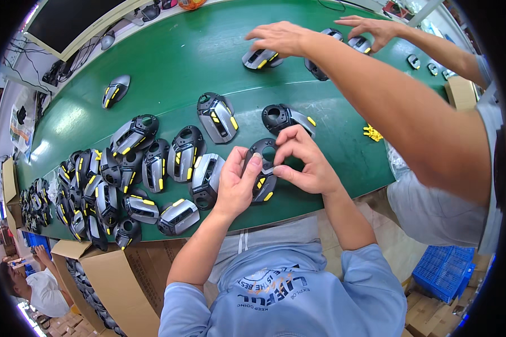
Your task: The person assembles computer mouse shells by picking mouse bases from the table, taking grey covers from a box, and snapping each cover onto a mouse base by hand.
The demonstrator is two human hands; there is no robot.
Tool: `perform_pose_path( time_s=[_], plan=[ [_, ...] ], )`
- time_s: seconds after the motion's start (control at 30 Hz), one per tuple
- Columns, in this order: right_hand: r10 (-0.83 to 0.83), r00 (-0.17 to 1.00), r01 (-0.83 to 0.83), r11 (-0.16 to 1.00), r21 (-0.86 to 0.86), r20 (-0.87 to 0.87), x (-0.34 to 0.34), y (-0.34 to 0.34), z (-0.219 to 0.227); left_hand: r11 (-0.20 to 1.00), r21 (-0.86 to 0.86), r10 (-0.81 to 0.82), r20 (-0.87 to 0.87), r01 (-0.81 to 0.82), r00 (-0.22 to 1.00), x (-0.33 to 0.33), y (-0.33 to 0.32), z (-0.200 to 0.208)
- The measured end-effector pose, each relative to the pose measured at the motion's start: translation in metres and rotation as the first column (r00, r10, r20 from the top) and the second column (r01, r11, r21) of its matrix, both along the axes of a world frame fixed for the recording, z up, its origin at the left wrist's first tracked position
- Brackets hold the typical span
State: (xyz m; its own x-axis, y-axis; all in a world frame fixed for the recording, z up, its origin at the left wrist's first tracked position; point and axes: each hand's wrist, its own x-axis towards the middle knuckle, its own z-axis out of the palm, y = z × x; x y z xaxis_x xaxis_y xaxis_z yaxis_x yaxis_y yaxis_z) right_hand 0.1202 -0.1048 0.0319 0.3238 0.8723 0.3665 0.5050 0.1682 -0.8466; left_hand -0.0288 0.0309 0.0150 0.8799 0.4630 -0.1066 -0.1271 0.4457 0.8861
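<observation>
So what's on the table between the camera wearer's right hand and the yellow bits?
In the head view, only bare green tabletop lies between the wearer's right hand and the yellow bits.

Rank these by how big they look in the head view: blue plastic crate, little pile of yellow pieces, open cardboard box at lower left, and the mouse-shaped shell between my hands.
Largest to smallest:
1. Open cardboard box
2. Blue plastic crate
3. Mouse-shaped shell, partly covered
4. Yellow pieces

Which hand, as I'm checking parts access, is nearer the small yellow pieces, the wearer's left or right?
Right. The right hand is left of the small yellow pieces and lower in the picture; the left hand is lower still and farther left.
</observation>
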Motion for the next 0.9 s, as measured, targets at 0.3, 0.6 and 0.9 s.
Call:
perform_pose_path(
  time_s=[0.3, 0.6, 0.9],
  plan=[
    [0.100, 0.753, -0.154, 0.988, -0.027, -0.650, -0.026, 0.001, 0.002, 0.990, 0.135, 0.004, 0.185, -0.029, 0.983, -0.009, -0.003, -0.001],
    [0.069, 0.762, -0.126, 0.991, -0.043, -0.644, -0.030, 0.006, -0.004, 0.980, 0.196, -0.001, 0.111, -0.021, 0.994, -0.015, 0.002, -0.009],
    [0.086, 0.549, -0.156, 0.988, -0.001, -0.831, -0.031, 0.009, -0.006, 0.999, 0.009, 0.039, 0.067, -0.040, 0.997, -0.008, 0.004, 0.001]
  ],
)
